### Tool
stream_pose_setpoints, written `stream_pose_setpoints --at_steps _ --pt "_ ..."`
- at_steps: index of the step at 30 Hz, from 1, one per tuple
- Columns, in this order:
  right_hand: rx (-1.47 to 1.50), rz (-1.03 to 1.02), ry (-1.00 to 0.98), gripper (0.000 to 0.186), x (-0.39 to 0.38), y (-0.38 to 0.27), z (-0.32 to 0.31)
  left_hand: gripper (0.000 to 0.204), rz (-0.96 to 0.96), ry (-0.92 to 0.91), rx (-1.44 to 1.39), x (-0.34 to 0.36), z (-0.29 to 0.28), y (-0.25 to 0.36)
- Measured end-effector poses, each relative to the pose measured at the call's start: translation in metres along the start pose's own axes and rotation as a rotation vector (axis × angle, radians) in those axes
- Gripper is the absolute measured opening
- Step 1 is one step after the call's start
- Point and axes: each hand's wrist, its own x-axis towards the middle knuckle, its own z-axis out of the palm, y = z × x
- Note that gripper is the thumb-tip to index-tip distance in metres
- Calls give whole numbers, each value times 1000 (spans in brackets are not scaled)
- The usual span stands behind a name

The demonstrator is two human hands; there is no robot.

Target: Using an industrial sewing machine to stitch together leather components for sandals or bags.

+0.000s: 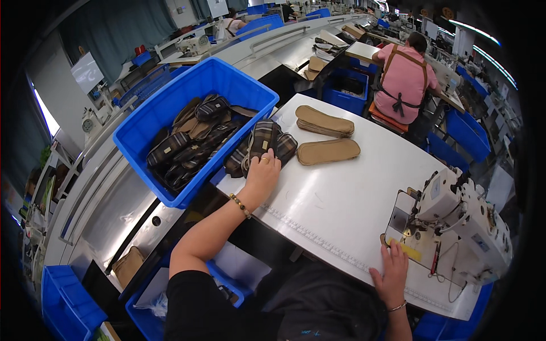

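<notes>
My left hand [261,173] grips the front of a stack of plaid fabric pieces [256,139] with small pale labels, at the white table's [335,210] left end beside the bin. My right hand [389,267] lies open at the front right, its fingertips by a yellow part [410,252] at the base of a white sewing machine [455,210]. Two groups of tan insole-shaped pieces [327,152] lie behind the plaid stack, toward the back of the table.
A blue bin [227,79] holds more plaid pieces. A person in pink [401,91] sits at a station back right. A curved metal rail and chute [114,210] run along the left. More blue bins [68,295] stand below, and other workstations fill the background.
</notes>
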Motion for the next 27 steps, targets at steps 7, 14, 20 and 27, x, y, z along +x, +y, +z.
stream_pose_setpoints --at_steps 7,14,20,27 --pt "-4 13 -30 68 -3 0 -5 35 -135 -34 -560 14 -63 -45" --pt "-2 3 -31 69 1 -2 -2 47 -667 -76 -116 -7 12 -202" --pt "-14 10 -37 68 4 0 0 69 -1014 64 -330 -13 48 -250" --pt "-53 -3 -38 65 -4 -2 -7 125 -1145 -79 -451 7 90 -265"
